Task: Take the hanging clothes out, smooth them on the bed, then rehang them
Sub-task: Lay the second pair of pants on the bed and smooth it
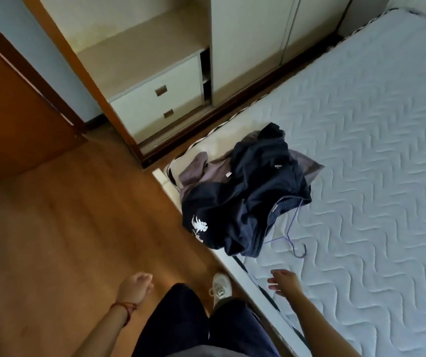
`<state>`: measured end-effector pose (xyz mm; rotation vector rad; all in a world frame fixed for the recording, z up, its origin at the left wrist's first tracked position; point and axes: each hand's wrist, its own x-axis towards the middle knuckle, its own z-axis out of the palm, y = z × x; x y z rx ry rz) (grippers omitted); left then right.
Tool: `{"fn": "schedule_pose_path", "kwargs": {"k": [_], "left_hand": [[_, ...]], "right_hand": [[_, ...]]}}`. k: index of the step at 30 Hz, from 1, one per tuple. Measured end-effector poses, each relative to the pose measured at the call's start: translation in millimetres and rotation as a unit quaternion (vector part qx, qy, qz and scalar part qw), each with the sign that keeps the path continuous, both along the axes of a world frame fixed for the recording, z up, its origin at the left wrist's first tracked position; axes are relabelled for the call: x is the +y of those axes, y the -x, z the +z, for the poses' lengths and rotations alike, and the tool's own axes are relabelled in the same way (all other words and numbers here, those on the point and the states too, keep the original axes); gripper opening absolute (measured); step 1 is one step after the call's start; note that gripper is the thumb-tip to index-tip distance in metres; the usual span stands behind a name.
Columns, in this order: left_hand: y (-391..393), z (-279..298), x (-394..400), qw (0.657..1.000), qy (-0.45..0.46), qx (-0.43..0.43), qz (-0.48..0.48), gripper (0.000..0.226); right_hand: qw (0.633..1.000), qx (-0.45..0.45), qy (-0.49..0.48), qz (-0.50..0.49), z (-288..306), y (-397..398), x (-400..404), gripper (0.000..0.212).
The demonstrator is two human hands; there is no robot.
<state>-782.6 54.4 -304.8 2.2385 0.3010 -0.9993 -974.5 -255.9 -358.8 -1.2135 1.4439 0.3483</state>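
A crumpled pile of clothes lies on the near corner of the bed. On top is a dark navy garment with a white print, over a grey-mauve garment. A thin purple wire hanger sticks out of the pile onto the mattress. My right hand hovers over the mattress edge below the pile, fingers spread, holding nothing. My left hand hangs over the floor, fingers loosely curled, empty, with a red string at the wrist.
A wardrobe with light sliding doors and two drawers stands beyond the bed. A brown door is at the left. Wooden floor runs between. My legs and a white shoe are beside the bed frame.
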Motion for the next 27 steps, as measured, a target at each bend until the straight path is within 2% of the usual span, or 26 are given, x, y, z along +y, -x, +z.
{"fn": "schedule_pose_path", "kwargs": {"k": [3, 6, 9, 12, 16, 18, 20, 23, 27], "left_hand": [[-31.2, 8.0, -29.0, 0.998, -0.027, 0.013, -0.057, 0.017], [-65.4, -5.5, -65.6, 0.987, -0.048, 0.021, -0.153, 0.018], [-96.5, -21.3, -108.7, 0.961, -0.059, 0.018, -0.27, 0.019], [-130.7, -34.8, -165.7, 0.923, -0.053, 0.0, -0.381, 0.031], [-162.0, -53.9, -269.8, 0.848, -0.02, -0.04, -0.528, 0.028], [-165.5, -65.6, -327.4, 0.821, 0.021, -0.072, -0.566, 0.017], [-158.5, -77.2, -384.4, 0.785, 0.063, -0.118, -0.605, 0.017], [-135.9, -99.4, -459.6, 0.722, 0.113, -0.151, -0.666, 0.021], [-94.4, -130.2, -527.8, 0.602, 0.143, -0.206, -0.758, 0.027]], "right_hand": [[1.0, -0.008, -0.012, -0.027, -8.0, -22.9, -4.4, 0.014], [0.993, -0.011, -0.042, -0.109, -18.5, -38.1, -8.3, 0.013], [0.974, -0.008, -0.072, -0.215, -29.3, -45.8, -6.3, 0.013], [0.96, 0.017, -0.084, -0.266, -41.3, -53.8, 2.7, 0.011], [0.95, 0.05, -0.086, -0.297, -68.6, -68.5, 15.1, 0.014], [0.945, 0.05, -0.086, -0.312, -83.0, -77.3, 20.0, 0.015], [0.932, 0.04, -0.089, -0.35, -92.6, -86.8, 23.5, 0.017], [0.88, -0.002, -0.104, -0.464, -110.3, -98.0, 27.4, 0.027], [0.8, -0.04, -0.121, -0.586, -126.5, -108.3, 31.8, 0.018]]}}
